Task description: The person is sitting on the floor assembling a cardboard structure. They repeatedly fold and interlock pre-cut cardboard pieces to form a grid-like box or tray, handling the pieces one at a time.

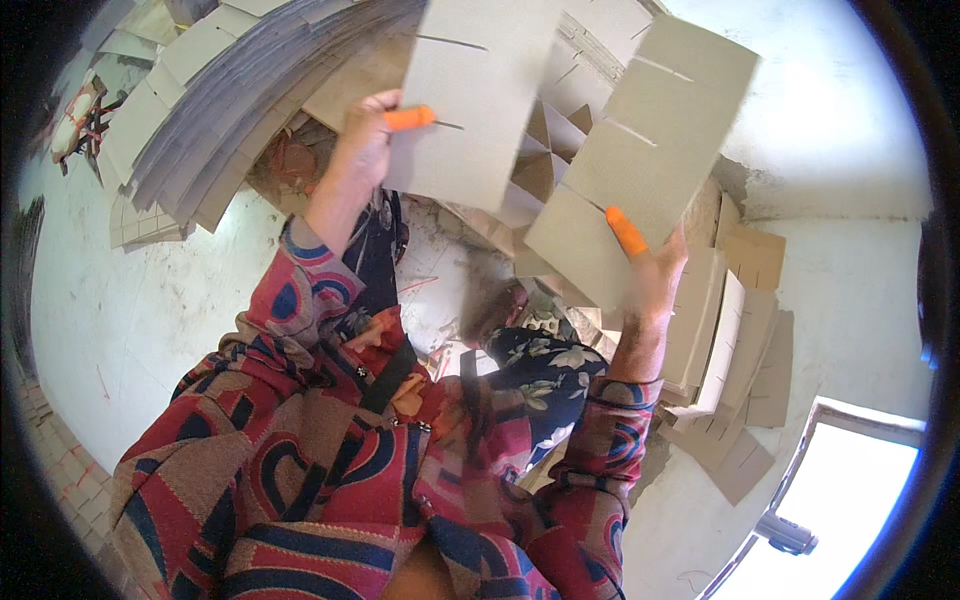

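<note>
In my left hand (368, 140) is a flat slotted cardboard sheet (475, 100), gripped at its left edge. An orange cover wraps the thumb, which lies across the face beside a slot. My right hand (655, 270) holds another slotted cardboard sheet (650, 150) by its lower right edge, its orange-covered thumb on the face and the other fingers hidden behind. The two sheets are raised, tilted and apart. Between and below them, partly hidden, stands a cardboard divider grid (545, 165) with crossed pieces.
A long, fanned stack of cardboard sheets (250, 90) curves along the upper left. More cardboard sheets (745, 330) lie in piles at the right. A small bundle with dark and red parts (80, 125) lies far left. A bright doorway (840, 500) opens at lower right.
</note>
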{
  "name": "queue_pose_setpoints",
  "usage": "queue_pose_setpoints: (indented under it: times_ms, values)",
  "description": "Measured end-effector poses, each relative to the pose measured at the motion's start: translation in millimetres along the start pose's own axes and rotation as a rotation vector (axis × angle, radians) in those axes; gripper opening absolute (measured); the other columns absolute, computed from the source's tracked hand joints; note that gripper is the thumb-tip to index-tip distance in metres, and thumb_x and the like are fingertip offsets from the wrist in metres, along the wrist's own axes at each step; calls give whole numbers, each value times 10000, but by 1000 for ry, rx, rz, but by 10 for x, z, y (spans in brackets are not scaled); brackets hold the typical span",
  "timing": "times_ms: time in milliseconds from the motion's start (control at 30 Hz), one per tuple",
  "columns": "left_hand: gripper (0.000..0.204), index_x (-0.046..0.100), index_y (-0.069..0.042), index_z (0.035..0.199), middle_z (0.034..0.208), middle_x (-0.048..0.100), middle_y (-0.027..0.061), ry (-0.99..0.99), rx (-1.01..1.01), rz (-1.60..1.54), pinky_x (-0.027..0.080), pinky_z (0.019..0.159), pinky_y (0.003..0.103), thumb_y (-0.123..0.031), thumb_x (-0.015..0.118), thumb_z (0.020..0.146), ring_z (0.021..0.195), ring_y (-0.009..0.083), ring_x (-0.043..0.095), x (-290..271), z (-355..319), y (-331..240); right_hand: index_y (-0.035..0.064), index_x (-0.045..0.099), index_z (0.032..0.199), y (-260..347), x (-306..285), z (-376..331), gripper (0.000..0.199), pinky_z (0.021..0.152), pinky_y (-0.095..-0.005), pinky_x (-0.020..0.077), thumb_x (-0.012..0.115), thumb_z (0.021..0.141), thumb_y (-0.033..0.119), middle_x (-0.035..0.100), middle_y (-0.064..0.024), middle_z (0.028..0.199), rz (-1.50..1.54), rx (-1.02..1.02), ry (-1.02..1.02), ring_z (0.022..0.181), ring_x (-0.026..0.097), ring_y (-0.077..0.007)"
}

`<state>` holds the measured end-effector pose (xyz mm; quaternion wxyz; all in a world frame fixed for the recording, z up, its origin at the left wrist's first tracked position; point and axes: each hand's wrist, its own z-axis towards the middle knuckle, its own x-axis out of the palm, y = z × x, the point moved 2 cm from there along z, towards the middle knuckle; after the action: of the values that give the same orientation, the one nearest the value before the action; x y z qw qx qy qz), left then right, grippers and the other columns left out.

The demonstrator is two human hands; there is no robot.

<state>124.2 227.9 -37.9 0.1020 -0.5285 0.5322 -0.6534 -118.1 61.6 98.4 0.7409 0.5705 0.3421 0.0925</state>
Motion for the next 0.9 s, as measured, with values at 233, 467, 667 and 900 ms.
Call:
queue_pose_setpoints:
  times_ms: [233,467,667,900]
  values:
    - [104,618,-5,800,758,643,83,-148,-23,-351,497,698,309,-64,570,728,705,181,605,-551,70,78,11,356,1354,31,391,216,820,795,-347,507,776,650,36,609,-226,1099,-398,-439,57,966,633,-285]
    - [62,608,-54,766,754,643,52,-88,63,-430,461,750,288,-83,561,738,745,161,594,-626,-23,259,-29,283,1382,-6,766,334,927,809,-340,504,803,621,63,579,-246,1138,-497,-427,143,988,617,-316]
    - [71,610,-43,770,758,643,62,-94,56,-359,461,755,296,-79,562,730,744,164,593,-551,-27,265,-40,286,1382,-32,791,446,942,805,-327,505,814,611,78,603,-240,1096,-522,-404,174,946,635,-304]
    - [69,604,-39,728,740,645,73,-130,-15,-456,482,726,340,-85,552,727,699,195,596,-559,50,377,-23,255,1390,-83,925,488,929,798,-364,495,797,641,68,602,-241,1089,-522,-341,292,951,621,-348]
